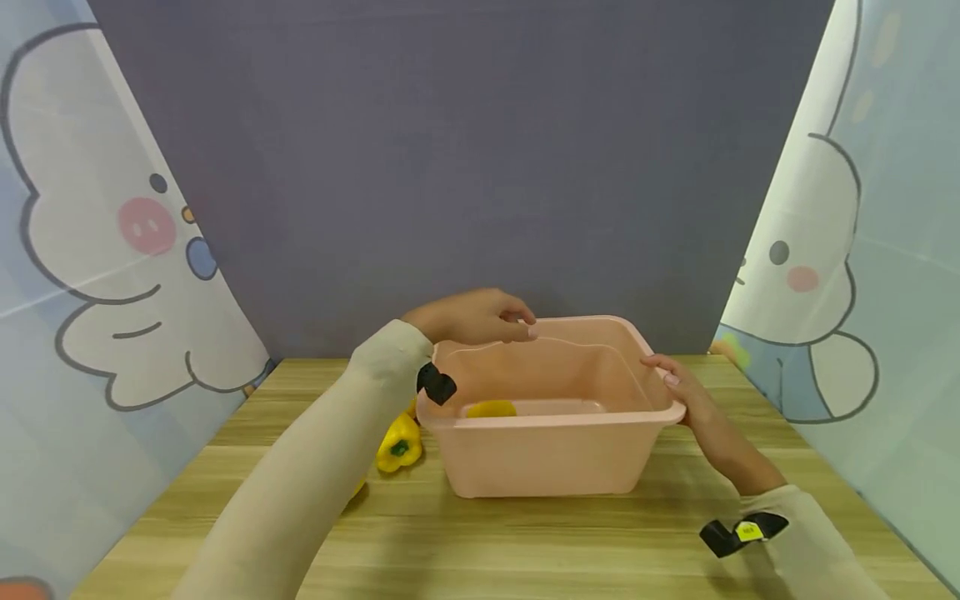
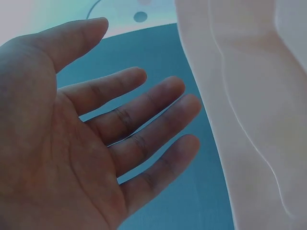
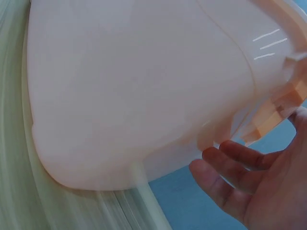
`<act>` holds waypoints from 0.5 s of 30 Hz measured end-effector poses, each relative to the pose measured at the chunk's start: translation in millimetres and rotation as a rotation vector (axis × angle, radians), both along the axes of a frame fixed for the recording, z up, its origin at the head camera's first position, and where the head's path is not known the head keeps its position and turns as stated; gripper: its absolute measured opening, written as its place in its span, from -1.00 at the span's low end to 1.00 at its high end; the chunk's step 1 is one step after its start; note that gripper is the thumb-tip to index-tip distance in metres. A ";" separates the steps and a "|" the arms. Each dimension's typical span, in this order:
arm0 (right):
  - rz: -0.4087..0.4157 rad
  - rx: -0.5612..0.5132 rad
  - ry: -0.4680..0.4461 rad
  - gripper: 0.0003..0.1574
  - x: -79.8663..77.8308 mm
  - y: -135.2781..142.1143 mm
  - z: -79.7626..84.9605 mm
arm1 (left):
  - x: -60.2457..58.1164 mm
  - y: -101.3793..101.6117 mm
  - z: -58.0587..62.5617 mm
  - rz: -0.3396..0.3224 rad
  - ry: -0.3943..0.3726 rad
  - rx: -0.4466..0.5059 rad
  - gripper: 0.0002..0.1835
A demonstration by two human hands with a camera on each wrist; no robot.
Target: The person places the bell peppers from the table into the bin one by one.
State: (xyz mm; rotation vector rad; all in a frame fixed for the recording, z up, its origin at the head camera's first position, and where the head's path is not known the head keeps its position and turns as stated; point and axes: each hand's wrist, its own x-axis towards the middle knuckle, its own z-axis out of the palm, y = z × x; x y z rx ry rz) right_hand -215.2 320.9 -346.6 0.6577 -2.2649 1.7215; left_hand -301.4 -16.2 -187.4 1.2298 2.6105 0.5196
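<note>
A pink plastic basin (image 1: 543, 458) stands on the wooden table. One yellow thing, probably a bell pepper (image 1: 491, 409), lies inside it, partly hidden by the front wall. My left hand (image 1: 487, 317) hovers by the basin's back left corner. In the left wrist view its fingers (image 2: 144, 139) are spread loosely, holding nothing, apart from the basin's wall (image 2: 249, 96). At the right end, my right hand (image 1: 693, 400) grips the basin's rim, thumb over the top. The right wrist view shows its fingers (image 3: 225, 177) beneath that rim.
Left of the basin a yellow bell pepper (image 1: 400, 443) sits on the table (image 1: 525, 550). Another yellow piece (image 1: 358, 487) peeks out from behind the left sleeve (image 1: 300, 467). A grey curtain (image 1: 465, 167) hangs behind; printed curtains flank both sides.
</note>
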 end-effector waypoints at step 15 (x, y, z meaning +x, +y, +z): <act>-0.052 0.069 -0.050 -0.37 5.1 -6.0 6.7 | -3.5 -41.7 -7.7 0.055 -0.025 0.061 -0.49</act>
